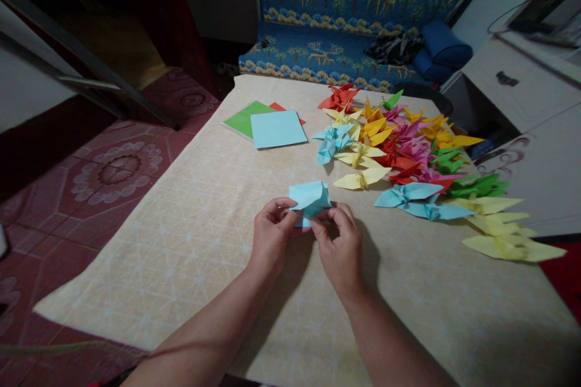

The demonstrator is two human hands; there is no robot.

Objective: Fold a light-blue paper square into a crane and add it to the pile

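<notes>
A light blue sheet of origami paper (313,196), folded into a small packet with a raised flap, is held up between both hands over the table. My left hand (273,233) pinches its left side, thumb on the near face. At the lower right edge, my right hand (340,242) grips it between thumb and fingers. Beyond the hands, to the right, lie many folded paper cranes (399,145) in red, yellow, orange, pink, green and blue. A flat light blue square sheet (278,129) rests on green paper (245,119) and red paper (281,107) at the far left.
The table wears a pale patterned cloth (181,242). Past its far edge stands a sofa with a blue deer-patterned cover (318,42). A white cabinet (540,97) is at the right. Red floor tiles (118,169) and a metal ladder-like frame (91,81) lie left.
</notes>
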